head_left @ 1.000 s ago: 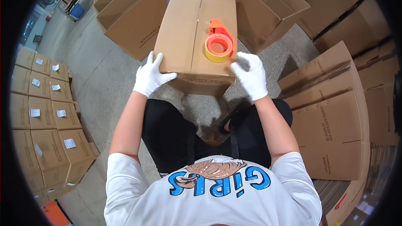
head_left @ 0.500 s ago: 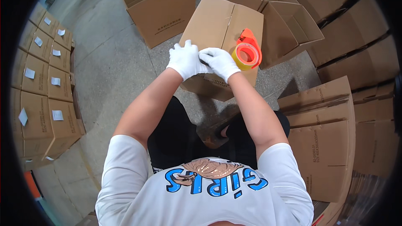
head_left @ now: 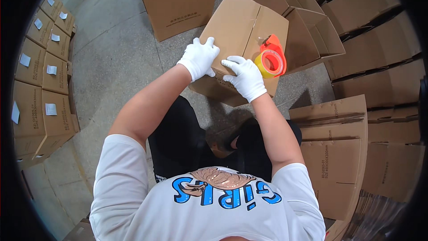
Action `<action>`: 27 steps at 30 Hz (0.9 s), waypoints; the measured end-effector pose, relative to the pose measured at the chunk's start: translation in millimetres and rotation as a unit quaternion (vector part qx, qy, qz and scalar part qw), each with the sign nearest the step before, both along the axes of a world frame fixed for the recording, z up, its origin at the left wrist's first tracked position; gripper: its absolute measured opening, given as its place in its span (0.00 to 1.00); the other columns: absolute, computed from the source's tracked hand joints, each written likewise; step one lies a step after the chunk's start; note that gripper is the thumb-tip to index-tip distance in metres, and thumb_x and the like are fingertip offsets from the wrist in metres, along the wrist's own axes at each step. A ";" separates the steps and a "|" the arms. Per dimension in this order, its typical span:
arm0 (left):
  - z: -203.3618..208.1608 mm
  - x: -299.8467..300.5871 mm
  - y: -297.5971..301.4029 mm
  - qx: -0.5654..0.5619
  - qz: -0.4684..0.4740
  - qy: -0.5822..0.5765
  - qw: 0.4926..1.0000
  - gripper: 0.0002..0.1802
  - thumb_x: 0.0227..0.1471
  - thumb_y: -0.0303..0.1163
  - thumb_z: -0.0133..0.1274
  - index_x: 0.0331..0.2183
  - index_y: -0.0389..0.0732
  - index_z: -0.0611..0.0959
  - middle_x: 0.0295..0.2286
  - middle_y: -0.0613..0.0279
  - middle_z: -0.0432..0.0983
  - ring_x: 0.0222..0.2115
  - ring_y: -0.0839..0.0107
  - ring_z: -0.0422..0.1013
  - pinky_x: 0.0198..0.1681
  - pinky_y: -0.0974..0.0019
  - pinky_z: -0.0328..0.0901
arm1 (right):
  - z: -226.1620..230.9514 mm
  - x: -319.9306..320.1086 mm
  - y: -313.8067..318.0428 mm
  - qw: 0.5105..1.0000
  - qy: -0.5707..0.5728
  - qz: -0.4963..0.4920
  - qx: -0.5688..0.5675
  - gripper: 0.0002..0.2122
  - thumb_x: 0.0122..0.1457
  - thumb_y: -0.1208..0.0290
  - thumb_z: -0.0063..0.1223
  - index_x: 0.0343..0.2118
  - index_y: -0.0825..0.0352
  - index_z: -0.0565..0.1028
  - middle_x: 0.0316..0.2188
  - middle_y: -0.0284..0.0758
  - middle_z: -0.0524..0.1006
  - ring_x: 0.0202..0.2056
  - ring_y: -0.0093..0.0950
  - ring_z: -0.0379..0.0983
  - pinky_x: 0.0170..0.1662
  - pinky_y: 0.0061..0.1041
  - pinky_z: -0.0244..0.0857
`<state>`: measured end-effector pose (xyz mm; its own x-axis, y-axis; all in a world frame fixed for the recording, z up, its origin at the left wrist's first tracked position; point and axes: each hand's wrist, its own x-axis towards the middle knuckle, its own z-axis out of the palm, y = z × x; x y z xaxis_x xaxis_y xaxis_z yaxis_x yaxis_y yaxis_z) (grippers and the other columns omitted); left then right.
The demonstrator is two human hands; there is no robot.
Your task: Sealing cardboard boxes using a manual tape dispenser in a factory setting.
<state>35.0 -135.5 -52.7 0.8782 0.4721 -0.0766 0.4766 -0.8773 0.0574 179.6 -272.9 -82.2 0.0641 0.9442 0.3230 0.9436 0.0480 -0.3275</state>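
A closed cardboard box (head_left: 229, 22) stands in front of me, a seam running between its top flaps. My left hand (head_left: 199, 59), in a white glove, lies against the box's near left corner with its fingers spread. At the near edge is my gloved right hand (head_left: 245, 76), fingers apart, touching the top with the thumb lower on the front side. Neither hand visibly holds a loose object. Just right of that hand, an orange tape dispenser (head_left: 277, 47) with a yellow-sided tape roll (head_left: 263, 64) rests on the box top.
Open cardboard boxes stand beyond (head_left: 183, 6) and to the right (head_left: 314, 31). Flattened cartons (head_left: 332, 160) lean at my right, near more stacked cardboard (head_left: 388, 160). Closed boxes with white labels (head_left: 33, 102) are stacked at the left along the concrete floor (head_left: 111, 62).
My hands were close together at the near edge and have come apart, the right fingers spreading. The view has shifted slightly; the dispenser remains on the box.
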 end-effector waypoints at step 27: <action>-13.0 -26.9 48.4 -0.157 0.061 0.002 0.986 0.49 0.38 0.31 0.65 0.59 0.37 0.58 0.44 0.39 0.74 0.43 0.45 0.73 0.45 0.54 0.68 | 18.5 26.6 -110.2 0.931 -0.130 -0.338 -0.047 0.24 0.39 0.56 0.70 0.37 0.63 0.74 0.31 0.39 0.73 0.33 0.40 0.73 0.36 0.38 0.68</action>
